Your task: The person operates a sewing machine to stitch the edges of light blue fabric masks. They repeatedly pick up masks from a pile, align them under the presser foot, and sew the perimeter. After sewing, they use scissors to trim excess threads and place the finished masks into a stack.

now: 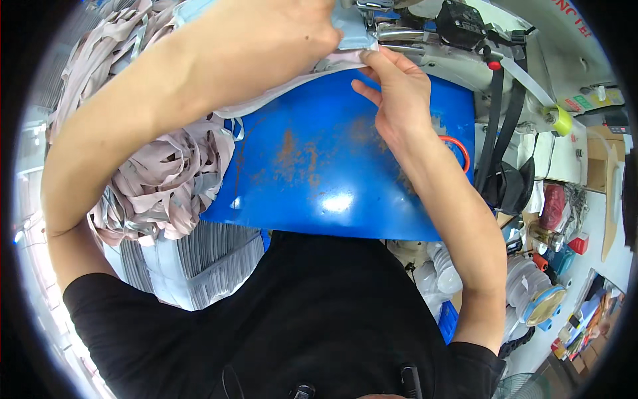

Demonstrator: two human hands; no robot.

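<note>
A length of pink fabric (349, 60) with a light blue layer (352, 30) lies under the metal presser-foot area of a sewing machine (372, 26). My right hand (403, 93) pinches the fabric's near edge just beside the metal parts, its lower fingers loosely bent. Across the top, my left hand (292, 26) rests over the fabric to the left of the machine parts. Its fingers are hidden behind the hand and cut off by the upper rim. From beneath my left forearm, the fabric's pale edge runs down toward the left.
The work surface is a blue sheet (286, 193) with brownish worn patches. A red loop handle (462, 151) shows beside my right forearm. Pink and grey strips (173, 179) pile up at left, above grey stacks (199, 266). Black straps (498, 133) hang at right, near thread cones (528, 279).
</note>
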